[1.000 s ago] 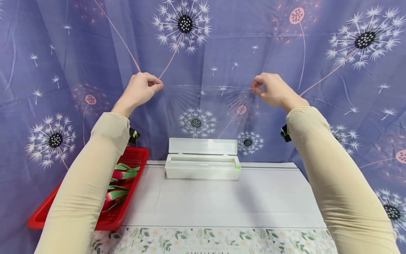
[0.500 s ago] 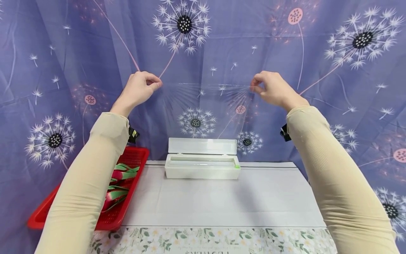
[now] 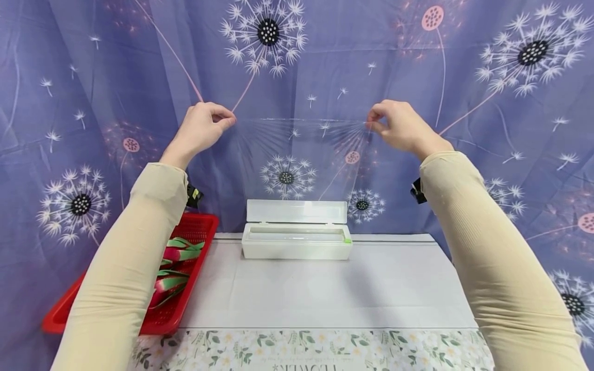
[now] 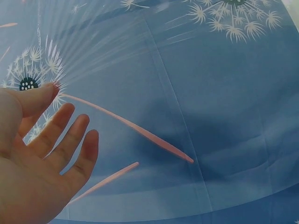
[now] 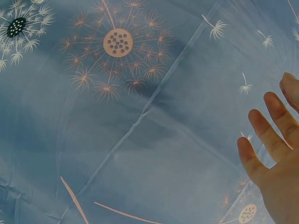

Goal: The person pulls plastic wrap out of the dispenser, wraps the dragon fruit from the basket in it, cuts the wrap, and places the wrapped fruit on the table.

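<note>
A sheet of clear cling film [image 3: 299,170] hangs stretched in the air, running from the open white dispenser box [image 3: 296,242] on the table up to both hands. My left hand [image 3: 204,126] pinches the film's top left corner between thumb and forefinger. My right hand [image 3: 394,123] pinches the top right corner the same way. In the left wrist view the left hand [image 4: 37,154] shows its other fingers spread, with film [image 4: 84,42] wrinkling from the pinch. The right wrist view shows only the right hand's fingers [image 5: 266,144] against the curtain.
A red basket [image 3: 185,268] with pink and green dragon fruit [image 3: 174,268] stands at the table's left. The grey table [image 3: 371,288] has a floral cloth [image 3: 301,350] along its front edge. A blue dandelion-print curtain [image 3: 93,77] hangs behind everything.
Both hands have risen slightly with the film held taut between them. The box and basket have not moved.
</note>
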Available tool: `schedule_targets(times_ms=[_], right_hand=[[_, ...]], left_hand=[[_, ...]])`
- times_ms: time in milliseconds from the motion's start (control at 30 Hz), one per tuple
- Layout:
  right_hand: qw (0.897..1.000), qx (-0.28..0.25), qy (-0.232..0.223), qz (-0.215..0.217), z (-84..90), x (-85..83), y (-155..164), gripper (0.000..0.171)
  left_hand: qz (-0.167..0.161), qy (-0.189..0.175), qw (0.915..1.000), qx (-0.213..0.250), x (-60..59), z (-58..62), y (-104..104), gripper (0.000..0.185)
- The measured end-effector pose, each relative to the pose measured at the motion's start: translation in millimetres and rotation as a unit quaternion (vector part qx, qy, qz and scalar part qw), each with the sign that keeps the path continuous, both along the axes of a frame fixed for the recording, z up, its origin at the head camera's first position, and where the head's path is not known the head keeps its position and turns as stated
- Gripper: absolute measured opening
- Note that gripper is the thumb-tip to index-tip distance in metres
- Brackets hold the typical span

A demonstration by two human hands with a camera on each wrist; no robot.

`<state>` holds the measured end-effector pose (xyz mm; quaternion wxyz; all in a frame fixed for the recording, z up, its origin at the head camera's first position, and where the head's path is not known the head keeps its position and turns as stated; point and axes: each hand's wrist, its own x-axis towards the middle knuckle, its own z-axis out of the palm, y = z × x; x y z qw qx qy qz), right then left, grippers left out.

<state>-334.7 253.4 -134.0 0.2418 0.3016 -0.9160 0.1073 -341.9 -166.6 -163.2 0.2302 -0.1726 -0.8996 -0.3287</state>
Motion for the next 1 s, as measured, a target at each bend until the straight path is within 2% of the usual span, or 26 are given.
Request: schedule_targets(times_ms=[300,600,767,900,1000], right_hand=[[1.0,-0.008,0.001,0.003,-2.3,3.3,4,0.006],[1.0,-0.009,0.012,0.008,-1.9,3.0,6,0.006],[1.0,-0.009,0.022,0.017,-3.9,5.4,7,0.006],[0.998,0.008,0.048,0.038,-6.7,12.3,6,0.002],[0.996,0.02,0.064,0.056,-9.1,19.4,5,0.002]], left_hand=[[-0.007,-0.001,1.0,0.006,-0.7,-4.2,2,0.027],[-0.01,0.002,0.9999,0.003,-0.3,-0.9,2,0.027],[-0.017,0.004,0.9998,-0.007,2.8,0.2,-1,0.028],[-0.027,0.009,0.9994,-0.017,8.4,-0.6,-5,0.028],[-0.031,0.029,0.9986,-0.031,13.8,-1.8,-10,0.026]])
